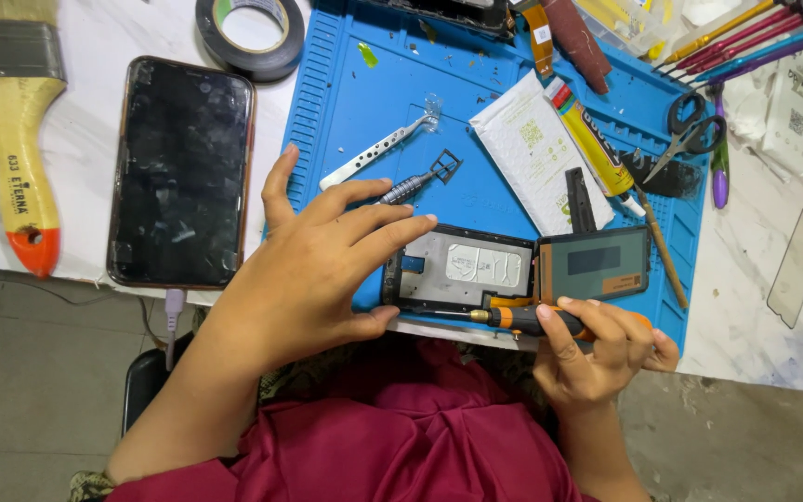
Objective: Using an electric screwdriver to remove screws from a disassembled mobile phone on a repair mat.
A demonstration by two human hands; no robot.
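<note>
the opened phone body lies at the near edge of the blue repair mat, its inner metal plate facing up, with the detached screen panel lying just beside it on the right, seemingly joined by an orange flex. the left hand rests on the phone's left end, fingers spread over the top corner and thumb pressed at the lower edge; its grip is open, bracing rather than pinching. the right hand has its grip pressed together around an orange-handled screwdriver, the tip lying along the phone's lower edge.

further out on the mat lie a pair of tweezers, a small metal tool, a white packet and a glue tube. scissors sit to the right. a second phone, a tape roll and a brush rest on the bench.

the phone overhangs near the bench edge, so a slip of the driver could likely push it off or strain the flex.
</note>
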